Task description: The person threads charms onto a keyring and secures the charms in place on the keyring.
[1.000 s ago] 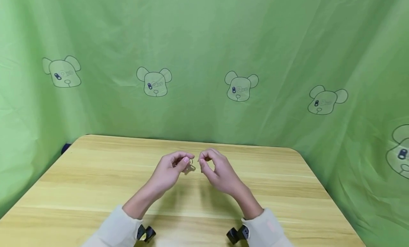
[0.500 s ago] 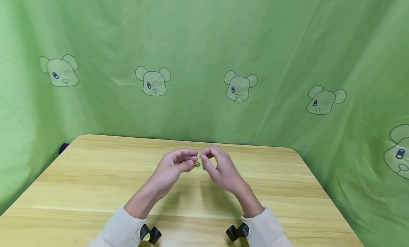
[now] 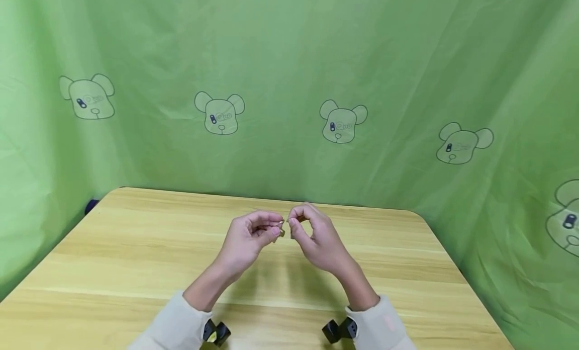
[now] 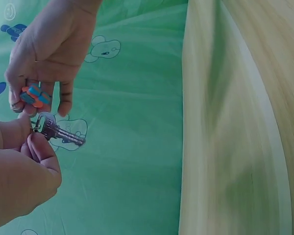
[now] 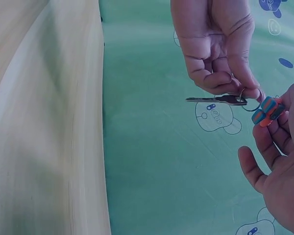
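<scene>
Over the table's far part, my left hand [image 3: 244, 242] and right hand [image 3: 318, 239] meet almost fingertip to fingertip. My left thumb and fingers pinch a metal split ring [image 5: 252, 108] that carries a silver key [image 4: 66, 135]. The key sticks out sideways from the fingers in both wrist views. My right thumb and fingers pinch a small blocky orange-and-blue trinket [image 5: 267, 112], its far side covered by the fingers. The ring's loop reaches right up to the trinket in the right wrist view; I cannot tell whether they are linked.
A light wooden table [image 3: 135, 269] with rounded far corners lies below the hands. A green curtain [image 3: 280, 48] printed with bear heads surrounds it behind and at the sides. Black wrist cameras [image 3: 332, 331] sit at the sleeve cuffs.
My left hand has moved right and closer to the right hand, which has shifted slightly right and away from me. The ring and key, hanging more visibly before, now sit tighter at the left fingertips.
</scene>
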`<state>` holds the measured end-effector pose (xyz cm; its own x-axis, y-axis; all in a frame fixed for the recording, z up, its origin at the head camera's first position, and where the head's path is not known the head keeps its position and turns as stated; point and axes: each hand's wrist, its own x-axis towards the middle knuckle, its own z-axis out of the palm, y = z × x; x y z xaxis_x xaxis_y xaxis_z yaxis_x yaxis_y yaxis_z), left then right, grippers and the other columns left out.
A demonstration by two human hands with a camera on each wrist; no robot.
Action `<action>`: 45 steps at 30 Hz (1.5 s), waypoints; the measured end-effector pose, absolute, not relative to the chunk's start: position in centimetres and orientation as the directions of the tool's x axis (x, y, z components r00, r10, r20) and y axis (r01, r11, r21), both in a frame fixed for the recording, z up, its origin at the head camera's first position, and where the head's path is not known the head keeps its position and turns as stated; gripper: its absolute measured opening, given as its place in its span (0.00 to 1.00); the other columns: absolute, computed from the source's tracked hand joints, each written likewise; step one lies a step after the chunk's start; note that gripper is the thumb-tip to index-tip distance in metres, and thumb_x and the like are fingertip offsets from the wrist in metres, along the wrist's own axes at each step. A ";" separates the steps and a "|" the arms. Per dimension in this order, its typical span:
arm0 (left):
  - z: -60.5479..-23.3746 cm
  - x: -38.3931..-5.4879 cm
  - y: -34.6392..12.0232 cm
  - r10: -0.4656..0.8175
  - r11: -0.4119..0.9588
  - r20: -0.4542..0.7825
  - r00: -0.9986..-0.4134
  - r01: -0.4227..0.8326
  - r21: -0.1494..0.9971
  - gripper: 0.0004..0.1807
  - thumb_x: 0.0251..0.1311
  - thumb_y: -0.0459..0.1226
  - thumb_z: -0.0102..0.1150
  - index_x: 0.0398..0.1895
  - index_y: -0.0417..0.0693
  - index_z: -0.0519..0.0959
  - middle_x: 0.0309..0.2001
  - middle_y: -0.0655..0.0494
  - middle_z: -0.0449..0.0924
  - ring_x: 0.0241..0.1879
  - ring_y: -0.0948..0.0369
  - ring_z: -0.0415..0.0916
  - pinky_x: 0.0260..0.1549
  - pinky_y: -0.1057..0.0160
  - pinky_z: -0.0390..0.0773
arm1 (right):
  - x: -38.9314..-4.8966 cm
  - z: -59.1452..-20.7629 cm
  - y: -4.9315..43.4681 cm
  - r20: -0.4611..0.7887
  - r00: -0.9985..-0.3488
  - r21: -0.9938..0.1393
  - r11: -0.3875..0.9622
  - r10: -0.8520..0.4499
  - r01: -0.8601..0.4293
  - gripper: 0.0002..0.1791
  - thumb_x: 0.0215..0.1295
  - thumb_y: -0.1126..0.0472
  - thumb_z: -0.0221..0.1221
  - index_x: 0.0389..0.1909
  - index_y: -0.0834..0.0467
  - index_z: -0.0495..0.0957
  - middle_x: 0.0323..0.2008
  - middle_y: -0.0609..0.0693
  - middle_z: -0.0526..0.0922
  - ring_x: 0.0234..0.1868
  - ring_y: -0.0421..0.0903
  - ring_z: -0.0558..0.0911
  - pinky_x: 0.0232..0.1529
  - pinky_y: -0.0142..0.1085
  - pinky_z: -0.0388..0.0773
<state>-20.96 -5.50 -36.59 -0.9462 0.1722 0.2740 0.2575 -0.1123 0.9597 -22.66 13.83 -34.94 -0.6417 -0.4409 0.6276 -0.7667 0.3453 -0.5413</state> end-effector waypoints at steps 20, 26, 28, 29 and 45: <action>-36.1 -21.1 -5.5 0.164 -0.001 0.361 -0.918 0.366 0.931 0.10 0.67 0.28 0.64 0.49 0.39 0.84 0.41 0.48 0.84 0.42 0.55 0.81 0.41 0.66 0.83 | -22.8 -34.8 14.1 0.626 -0.647 -0.561 0.326 -0.435 -0.761 0.04 0.76 0.69 0.54 0.41 0.58 0.74 0.30 0.42 0.76 0.38 0.43 0.79 0.44 0.41 0.79; -36.3 -21.4 -5.7 0.147 0.031 0.339 -0.929 0.347 0.937 0.11 0.66 0.26 0.63 0.50 0.39 0.85 0.41 0.47 0.84 0.40 0.56 0.81 0.40 0.67 0.82 | -22.8 -34.5 14.4 0.640 -0.641 -0.553 0.325 -0.423 -0.767 0.04 0.76 0.69 0.54 0.42 0.58 0.74 0.29 0.43 0.76 0.37 0.43 0.78 0.43 0.39 0.78; -36.4 -21.5 -5.9 0.127 0.053 0.334 -0.934 0.343 0.938 0.10 0.66 0.28 0.64 0.48 0.41 0.86 0.40 0.49 0.86 0.39 0.57 0.82 0.39 0.67 0.82 | -22.9 -34.5 14.4 0.640 -0.641 -0.553 0.325 -0.424 -0.767 0.04 0.76 0.70 0.53 0.42 0.58 0.74 0.30 0.43 0.76 0.37 0.43 0.78 0.44 0.39 0.78; -36.5 -21.5 -6.0 0.117 0.067 0.333 -0.936 0.342 0.937 0.09 0.66 0.29 0.65 0.47 0.41 0.87 0.40 0.49 0.87 0.39 0.57 0.82 0.39 0.67 0.82 | -22.9 -34.5 14.4 0.639 -0.640 -0.553 0.324 -0.426 -0.767 0.04 0.76 0.70 0.53 0.42 0.58 0.74 0.30 0.43 0.76 0.37 0.43 0.78 0.44 0.39 0.79; -36.5 -21.9 -7.0 0.067 0.275 0.665 -0.744 0.655 0.704 0.04 0.65 0.32 0.67 0.41 0.44 0.87 0.37 0.58 0.88 0.36 0.65 0.84 0.41 0.64 0.85 | -23.0 -34.5 13.9 0.621 -0.643 -0.552 0.333 -0.449 -0.765 0.04 0.76 0.69 0.54 0.42 0.58 0.75 0.31 0.43 0.76 0.37 0.43 0.79 0.43 0.39 0.79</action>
